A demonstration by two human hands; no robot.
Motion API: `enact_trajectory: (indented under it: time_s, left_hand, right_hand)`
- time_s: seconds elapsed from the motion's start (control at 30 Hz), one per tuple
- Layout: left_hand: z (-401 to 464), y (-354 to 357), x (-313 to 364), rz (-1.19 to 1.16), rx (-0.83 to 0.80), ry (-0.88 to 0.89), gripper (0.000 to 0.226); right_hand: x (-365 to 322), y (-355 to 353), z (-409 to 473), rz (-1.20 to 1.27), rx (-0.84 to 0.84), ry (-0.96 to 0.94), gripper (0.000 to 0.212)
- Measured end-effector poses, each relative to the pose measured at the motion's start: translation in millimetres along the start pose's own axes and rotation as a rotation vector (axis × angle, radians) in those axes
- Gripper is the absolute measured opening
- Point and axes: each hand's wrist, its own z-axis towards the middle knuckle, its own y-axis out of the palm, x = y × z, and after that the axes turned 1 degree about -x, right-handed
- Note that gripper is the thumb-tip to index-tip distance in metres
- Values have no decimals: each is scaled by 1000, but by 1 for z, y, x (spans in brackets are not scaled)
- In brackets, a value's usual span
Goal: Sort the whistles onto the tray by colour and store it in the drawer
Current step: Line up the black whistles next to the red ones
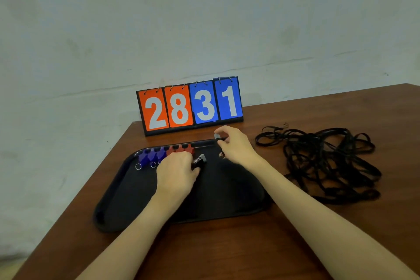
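Note:
A black tray (127, 191) lies on the brown table. Along its far rim stand blue whistles (148, 157) on the left and red whistles (180, 149) beside them, their key rings pointing toward me. My left hand (176, 174) rests over the tray's middle and grips a black whistle (199, 160) just right of the red ones. My right hand (235, 144) hovers at the tray's far right rim, pinching another black whistle (217, 136) between thumb and fingers.
A flip scoreboard (191, 105) reading 28 and 31 stands behind the tray by the wall. A tangle of black lanyard cords (325, 161) lies on the table to the right. The table's left edge (95, 179) runs close beside the tray.

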Motion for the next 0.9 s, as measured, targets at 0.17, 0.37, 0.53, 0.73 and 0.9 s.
enact_trajectory:
  time_s: [0.17,0.37,0.53,0.73,0.9]
  left_hand:
    - [-3,0,0,-17,29,37,35]
    - [-7,-21,-12,34,44,317,32]
    - [-2,-23,-15,175,-152,442,49]
    - [-3,-14,-14,131,-204,438,58]
    - [2,-11,-9,160,-194,436,58]
  right_hand:
    - [4,0,-4,-23,-44,20,41]
    - [12,-1,-4,-104,-1,61,31]
    - [11,-3,-5,-171,47,8,27]
    - [7,-5,-6,-163,37,1,33]
    - [4,-7,-9,-174,-16,6,40]
